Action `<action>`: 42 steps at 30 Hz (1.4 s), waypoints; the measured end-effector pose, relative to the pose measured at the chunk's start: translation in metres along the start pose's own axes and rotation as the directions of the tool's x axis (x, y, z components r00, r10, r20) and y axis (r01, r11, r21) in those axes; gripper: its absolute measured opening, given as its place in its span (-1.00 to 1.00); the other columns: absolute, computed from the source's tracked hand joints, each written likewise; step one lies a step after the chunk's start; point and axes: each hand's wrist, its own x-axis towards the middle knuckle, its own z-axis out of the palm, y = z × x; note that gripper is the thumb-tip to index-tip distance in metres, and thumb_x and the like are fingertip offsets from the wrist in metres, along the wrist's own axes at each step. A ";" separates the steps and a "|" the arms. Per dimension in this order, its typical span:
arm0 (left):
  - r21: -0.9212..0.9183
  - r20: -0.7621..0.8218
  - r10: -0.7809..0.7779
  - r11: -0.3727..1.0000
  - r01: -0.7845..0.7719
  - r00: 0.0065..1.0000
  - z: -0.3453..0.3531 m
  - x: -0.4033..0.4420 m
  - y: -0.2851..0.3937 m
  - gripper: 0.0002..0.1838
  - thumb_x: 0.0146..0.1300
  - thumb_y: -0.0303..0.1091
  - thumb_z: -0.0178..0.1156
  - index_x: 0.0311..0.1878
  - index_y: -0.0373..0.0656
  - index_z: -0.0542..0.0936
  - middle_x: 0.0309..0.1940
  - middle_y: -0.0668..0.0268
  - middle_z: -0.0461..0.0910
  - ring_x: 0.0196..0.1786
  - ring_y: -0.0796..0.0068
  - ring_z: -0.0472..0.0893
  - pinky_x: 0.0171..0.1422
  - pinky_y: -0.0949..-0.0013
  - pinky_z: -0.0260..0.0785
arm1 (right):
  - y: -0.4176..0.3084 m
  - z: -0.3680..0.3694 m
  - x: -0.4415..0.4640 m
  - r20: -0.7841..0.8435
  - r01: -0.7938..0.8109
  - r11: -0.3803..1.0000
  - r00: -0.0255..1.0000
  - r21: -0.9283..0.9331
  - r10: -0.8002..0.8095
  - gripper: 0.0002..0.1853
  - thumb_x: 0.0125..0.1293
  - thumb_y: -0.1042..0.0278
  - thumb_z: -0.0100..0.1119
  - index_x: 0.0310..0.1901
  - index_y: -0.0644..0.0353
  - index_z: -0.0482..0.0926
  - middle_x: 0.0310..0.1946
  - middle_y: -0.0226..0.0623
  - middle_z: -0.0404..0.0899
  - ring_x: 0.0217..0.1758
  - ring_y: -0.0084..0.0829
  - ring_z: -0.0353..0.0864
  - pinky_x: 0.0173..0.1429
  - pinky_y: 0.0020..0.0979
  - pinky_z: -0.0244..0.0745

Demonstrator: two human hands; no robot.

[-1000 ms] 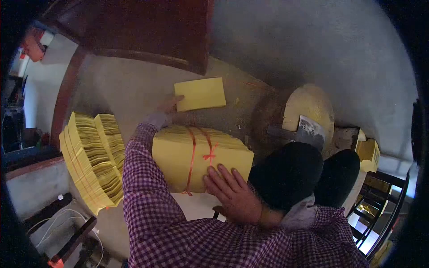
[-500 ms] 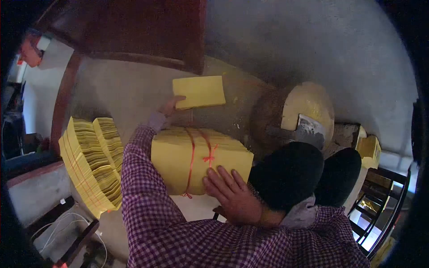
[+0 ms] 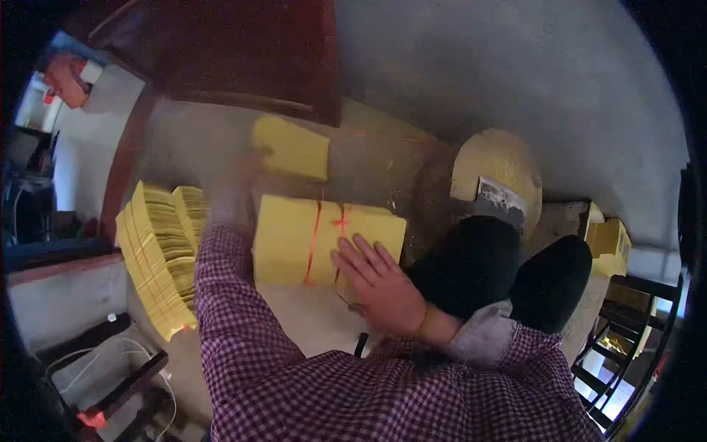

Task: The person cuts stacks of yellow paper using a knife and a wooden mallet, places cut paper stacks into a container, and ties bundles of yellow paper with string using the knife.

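A bundle of yellow paper (image 3: 287,243), tied with red string, lies in front of me. My right hand (image 3: 383,287) rests on its right part, fingers spread and nothing in its grasp. Beyond the bundle, a smaller yellow paper stack (image 3: 298,151) is tilted and blurred. My left hand (image 3: 247,162) is at that stack's left edge, gripping it, though motion smears the fingers. To the left, two rows of tied yellow paper (image 3: 151,258) stand side by side.
Right of the bundle are my dark-clothed knees (image 3: 468,258), with a rounded board (image 3: 501,158) and a broad metal blade (image 3: 501,202) beyond. A dark rack (image 3: 626,324) stands at right, a dark frame with a white cable (image 3: 110,368) at lower left.
My left hand has moved left with the small stack, which now tilts. The big bundle has tipped so that less of its layered edge shows. My right hand stays on it.
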 end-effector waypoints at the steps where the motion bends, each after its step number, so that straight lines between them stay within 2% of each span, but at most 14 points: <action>1: 0.004 -0.018 0.003 1.000 -0.003 1.000 -0.018 -0.007 -0.011 -0.52 0.16 -0.32 0.12 0.18 -0.10 0.35 0.07 0.22 0.40 0.02 0.24 0.47 0.08 0.26 0.34 | 0.000 -0.001 0.000 -0.005 0.017 1.000 1.000 0.003 -0.017 -0.10 -0.06 0.13 0.26 0.31 0.17 0.04 0.36 -0.14 -0.06 0.43 -0.16 -0.13 0.42 -0.15 -0.14; 5: -0.603 -0.234 0.085 0.769 -0.213 0.969 -0.098 -0.083 -0.099 -0.57 0.21 -0.22 0.09 0.10 -0.24 0.38 -0.03 0.21 0.46 -0.04 0.34 0.51 -0.05 0.36 0.44 | 0.005 0.001 -0.002 -0.130 0.069 0.993 0.990 0.091 -0.057 -0.26 -0.01 0.32 0.18 0.24 0.32 0.14 0.31 -0.08 0.03 0.39 -0.11 -0.03 0.41 -0.17 -0.08; 10: -0.622 -0.502 -0.097 0.731 -0.281 0.859 -0.061 -0.225 -0.199 -0.68 0.20 -0.05 0.09 -0.13 -0.06 0.51 -0.48 0.36 0.56 -0.62 0.58 0.48 -0.58 0.53 0.33 | 0.003 -0.005 0.008 -0.301 0.093 0.953 0.954 0.287 -0.002 -0.36 -0.04 0.46 0.14 0.15 0.36 0.22 0.17 -0.01 0.20 0.27 -0.05 0.14 0.36 -0.23 0.05; 13: -0.842 -0.274 -0.132 0.512 -0.171 0.953 0.021 -0.294 -0.250 -0.66 0.15 0.03 0.12 -0.19 -0.02 0.51 -0.50 0.42 0.57 -0.68 0.58 0.46 -0.68 0.53 0.29 | 0.012 0.002 0.021 -0.365 0.066 0.955 0.930 0.288 0.046 -0.39 -0.03 0.43 0.16 0.12 0.37 0.24 0.13 -0.01 0.25 0.22 -0.04 0.18 0.31 -0.20 0.11; 15: -0.947 -0.317 -0.300 0.150 -0.284 0.900 0.074 -0.300 -0.305 -0.64 0.15 0.01 0.11 -0.14 -0.05 0.50 -0.35 0.38 0.58 -0.45 0.48 0.57 -0.52 0.46 0.44 | 0.022 0.008 0.035 -0.407 0.092 0.977 0.913 0.194 -0.005 -0.43 -0.02 0.39 0.18 0.08 0.34 0.29 0.07 0.00 0.30 0.17 -0.02 0.23 0.27 -0.19 0.15; 20: -0.911 -0.323 -0.350 -0.139 -0.389 0.879 0.170 -0.331 -0.371 -0.59 0.17 -0.08 0.07 0.02 -0.08 0.42 -0.17 0.29 0.54 -0.20 0.33 0.57 -0.29 0.27 0.50 | 0.035 0.004 0.065 -0.350 -0.035 0.942 0.923 0.335 0.159 -0.63 0.02 0.35 0.19 -0.08 0.17 0.42 -0.15 0.00 0.44 -0.10 -0.01 0.45 0.01 -0.18 0.39; 23: -0.987 -0.159 -0.538 0.072 -0.143 0.828 0.200 -0.337 -0.364 -0.61 0.15 -0.08 0.07 0.00 -0.06 0.42 -0.15 0.19 0.51 -0.17 0.18 0.54 -0.19 0.10 0.44 | 0.038 0.004 0.072 -0.400 0.013 0.970 0.912 0.241 0.087 -0.73 0.06 0.33 0.16 -0.18 0.17 0.44 -0.27 -0.05 0.48 -0.20 -0.03 0.50 -0.14 -0.16 0.44; 26: -0.790 0.068 -0.807 0.316 0.526 0.587 0.203 -0.339 -0.333 -0.62 0.13 -0.09 0.08 -0.02 -0.04 0.42 -0.12 0.09 0.49 -0.15 0.03 0.51 -0.09 -0.08 0.39 | 0.042 0.006 0.079 -0.380 -0.009 0.968 0.918 0.252 0.108 -0.81 0.10 0.31 0.12 -0.28 0.20 0.45 -0.33 -0.09 0.47 -0.21 -0.04 0.50 -0.17 -0.13 0.43; 29: -0.783 0.115 -0.651 0.406 0.471 0.751 0.192 -0.350 -0.235 -0.64 0.13 -0.17 0.08 0.00 -0.04 0.40 -0.11 0.05 0.44 -0.09 0.09 0.49 -0.05 -0.08 0.37 | 0.035 0.007 0.082 -0.413 -0.121 0.970 0.888 0.210 0.200 -0.85 0.10 0.32 0.10 -0.35 0.20 0.47 -0.33 -0.08 0.50 -0.23 -0.05 0.52 -0.18 -0.11 0.42; 31: -0.548 -0.133 -0.161 0.834 0.062 0.978 0.187 -0.342 -0.184 -0.65 0.20 -0.27 0.03 0.04 -0.15 0.37 -0.06 0.17 0.43 0.00 0.14 0.45 0.03 0.02 0.40 | 0.033 0.011 0.087 -0.396 -0.197 0.949 0.873 0.245 0.284 -0.86 0.10 0.33 0.10 -0.36 0.20 0.47 -0.32 -0.06 0.51 -0.24 -0.04 0.52 -0.18 -0.10 0.41; 33: -0.661 -0.172 -0.162 0.751 0.008 0.972 0.190 -0.337 -0.120 -0.66 0.20 -0.29 0.03 0.02 -0.17 0.37 -0.07 0.19 0.43 -0.01 0.16 0.46 0.04 0.01 0.40 | 0.042 0.018 0.098 -0.388 -0.265 0.925 0.850 0.271 0.357 -0.87 0.10 0.34 0.09 -0.37 0.20 0.48 -0.31 -0.04 0.52 -0.26 -0.04 0.53 -0.18 -0.10 0.41; 35: -0.755 -0.208 -0.161 0.654 -0.054 0.965 0.199 -0.328 -0.080 -0.67 0.19 -0.31 0.02 0.00 -0.19 0.37 -0.08 0.21 0.43 -0.03 0.18 0.46 0.05 0.01 0.39 | 0.057 0.032 0.111 -0.523 -0.089 0.879 0.774 0.469 0.357 -0.87 0.10 0.35 0.07 -0.35 0.21 0.49 -0.35 0.01 0.53 -0.28 -0.02 0.54 -0.19 -0.11 0.40; 37: -0.926 -0.068 -0.013 0.373 -0.058 0.998 0.208 -0.312 -0.053 -0.69 0.15 -0.34 0.01 -0.04 -0.23 0.37 -0.11 0.15 0.42 -0.02 0.18 0.45 0.05 -0.03 0.39 | 0.053 0.024 0.109 -0.526 -0.085 0.868 0.765 0.489 0.372 -0.87 0.10 0.36 0.07 -0.36 0.22 0.48 -0.39 0.02 0.53 -0.29 0.00 0.53 -0.20 -0.12 0.40; 42: -0.967 0.035 0.059 0.252 0.019 0.998 0.204 -0.271 -0.001 -0.69 0.10 -0.38 -0.04 -0.06 -0.26 0.34 -0.09 0.01 0.38 0.00 0.03 0.43 0.12 -0.01 0.36 | 0.064 0.007 0.143 -0.490 -0.025 0.806 0.783 0.592 0.384 -0.87 0.09 0.37 0.06 -0.40 0.26 0.48 -0.44 0.03 0.53 -0.31 0.02 0.52 -0.22 -0.13 0.39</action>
